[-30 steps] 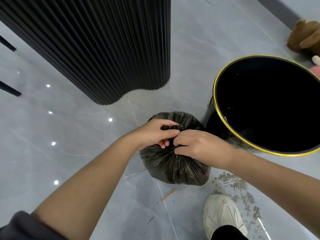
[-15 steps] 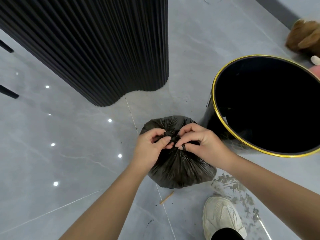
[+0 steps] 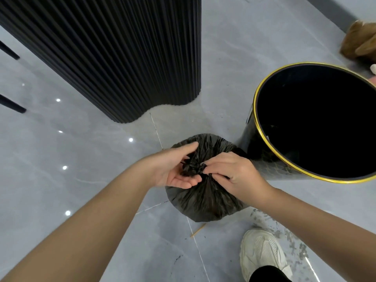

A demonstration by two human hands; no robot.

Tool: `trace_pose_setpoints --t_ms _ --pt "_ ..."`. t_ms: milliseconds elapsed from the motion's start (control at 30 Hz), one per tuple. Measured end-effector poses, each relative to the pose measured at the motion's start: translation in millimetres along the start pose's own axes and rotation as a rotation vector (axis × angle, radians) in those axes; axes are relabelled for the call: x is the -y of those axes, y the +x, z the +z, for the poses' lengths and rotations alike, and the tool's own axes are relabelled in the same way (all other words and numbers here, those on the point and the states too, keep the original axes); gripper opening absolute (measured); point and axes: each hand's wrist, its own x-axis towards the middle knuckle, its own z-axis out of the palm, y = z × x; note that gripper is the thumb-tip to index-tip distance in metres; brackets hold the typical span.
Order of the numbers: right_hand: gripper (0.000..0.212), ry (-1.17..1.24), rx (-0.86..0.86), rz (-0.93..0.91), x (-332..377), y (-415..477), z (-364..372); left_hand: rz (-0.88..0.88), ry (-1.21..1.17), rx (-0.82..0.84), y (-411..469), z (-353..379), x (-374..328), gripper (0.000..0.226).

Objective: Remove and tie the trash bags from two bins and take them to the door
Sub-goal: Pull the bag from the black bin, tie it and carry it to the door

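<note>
1. The left hand [image 3: 175, 169] lies open, fingers apart, beside the knot.
2. The trash bag [image 3: 205, 200], black and crinkled, sits on the floor just beside the bin [image 3: 249, 143]. It is probably soft, light and slippery, and best lifted by its bunched neck.
3. The right hand [image 3: 234, 174] pinches that neck, fingers clamped.

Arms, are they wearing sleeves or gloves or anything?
No. Both forearms are bare, and no sleeve shows in this view. The left grip and right grip have no gloves, and no rings or watch can be seen.
</note>
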Motion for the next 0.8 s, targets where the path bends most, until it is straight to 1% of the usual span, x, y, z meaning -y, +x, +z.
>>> trace_pose_setpoints --t_ms 33,67,133,167,233,300,367,400,467,500,567,667,733,800 --pt "0.017 -0.025 -0.008 -0.024 0.0 -0.9 1.9 -0.023 0.048 0.023 -0.2 0.3 -0.8 0.052" --pt "0.017 -0.037 -0.016 -0.036 0.5 -1.3 2.8 -0.028 0.068 0.026 -0.1 0.9 -1.2 0.044" --pt "0.018 -0.027 -0.005 -0.037 2.5 -1.0 2.1 0.006 0.06 0.014 0.3 2.5 -0.2 0.023" --pt "0.018 -0.009 0.018 -0.024 2.9 -0.3 1.0 0.041 0.061 -0.012 1.4 3.8 0.7 0.015" --pt "0.018 0.052 0.068 0.031 3.9 1.0 -1.8 0.133 0.093 -0.107 2.6 8.0 4.5 0.005" --pt "0.017 0.142 0.067 0.122 4.1 2.0 -4.4 0.315 0.19 -0.243 5.9 12.5 12.3 0.007" --pt "0.021 0.26 0.046 0.227 2.6 4.1 -8.0 0.595 0.378 -0.395 9.8 14.2 24.6 0.017" --pt "0.022 0.326 0.047 0.276 2.0 4.9 -9.9 0.755 0.48 -0.445 11.3 12.6 31.6 0.022" --pt "0.024 0.424 0.072 0.337 2.3 6.6 -12.5 1.035 0.653 -0.474 14.2 7.4 42.4 0.028" --pt "0.025 0.437 0.072 0.339 3.5 7.2 -12.7 1.127 0.703 -0.491 16.0 4.2 45.5 0.029" --pt "0.026 0.402 0.042 0.295 6.9 7.1 -11.1 1.227 0.743 -0.542 18.2 0.2 47.0 0.029" --pt "0.024 0.342 0.031 0.234 9.2 8.0 -10.3 1.309 0.785 -0.57 15.6 2.1 46.2 0.025" --pt "0.022 0.329 0.063 0.202 9.2 10.1 -10.7 1.335 0.815 -0.591 12.0 1.9 46.3 0.022" --pt "0.021 0.301 0.075 0.175 8.4 12.6 -10.4 1.308 0.789 -0.611 10.4 -0.5 48.3 0.022"
